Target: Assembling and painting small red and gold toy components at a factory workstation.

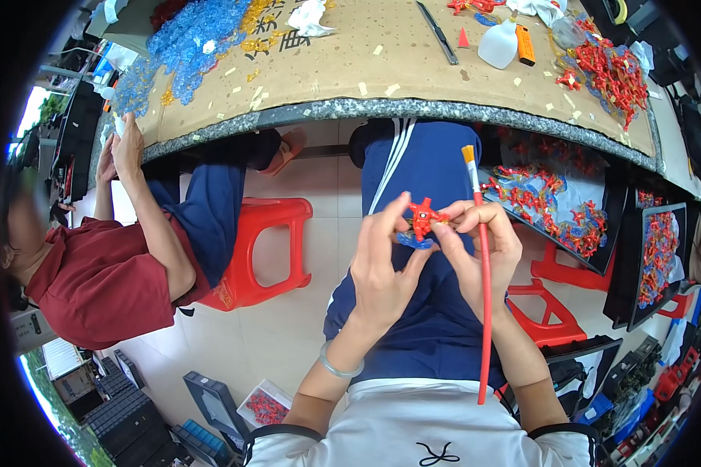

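Over my lap, my left hand [382,265] and my right hand [483,249] together pinch a small red spiky plastic piece [423,218] with a blue plastic piece [414,242] just under it. My right hand also holds a long red-handled brush [484,296], bristles pointing up, handle running down along my forearm. A pale bangle [339,366] circles my left wrist.
The worktable edge [382,109] curves above, carrying blue pieces [187,39], red pieces [611,74], a white bottle [497,43] and an orange cutter [526,43]. A person in a dark red shirt [101,272] sits left beside a red stool [257,249]. Black trays of red pieces [576,218] stand right.
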A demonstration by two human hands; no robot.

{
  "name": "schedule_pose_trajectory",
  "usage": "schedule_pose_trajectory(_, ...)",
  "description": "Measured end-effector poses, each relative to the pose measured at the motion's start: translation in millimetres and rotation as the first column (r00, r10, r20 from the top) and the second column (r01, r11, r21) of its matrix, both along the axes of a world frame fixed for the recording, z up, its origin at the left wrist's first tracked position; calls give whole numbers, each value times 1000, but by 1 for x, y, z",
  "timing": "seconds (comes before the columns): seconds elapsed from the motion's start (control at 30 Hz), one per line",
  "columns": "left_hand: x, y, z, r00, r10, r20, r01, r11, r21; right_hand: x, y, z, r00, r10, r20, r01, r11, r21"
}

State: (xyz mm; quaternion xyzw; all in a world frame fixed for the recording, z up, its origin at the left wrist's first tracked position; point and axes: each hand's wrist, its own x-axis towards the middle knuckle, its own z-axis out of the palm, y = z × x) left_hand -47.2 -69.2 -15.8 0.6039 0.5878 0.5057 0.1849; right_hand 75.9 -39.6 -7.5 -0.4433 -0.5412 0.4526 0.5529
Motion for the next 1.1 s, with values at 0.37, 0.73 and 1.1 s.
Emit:
schedule_pose_trajectory(0.37,-7,3,12,399,-37,916,492,852,-180,7,-3,-3,969,18,-247,-53,989,-136)
schedule_pose_trajectory(0.73,-13,-1,9,458,-48,888,449,875,-184,46,12,18,981,190,-31,-190,982,-12)
schedule_pose_trajectory(1.1,-15,-4,9,501,-68,863,432,884,-181,30,16,32,989,-8,148,-14,989,149)
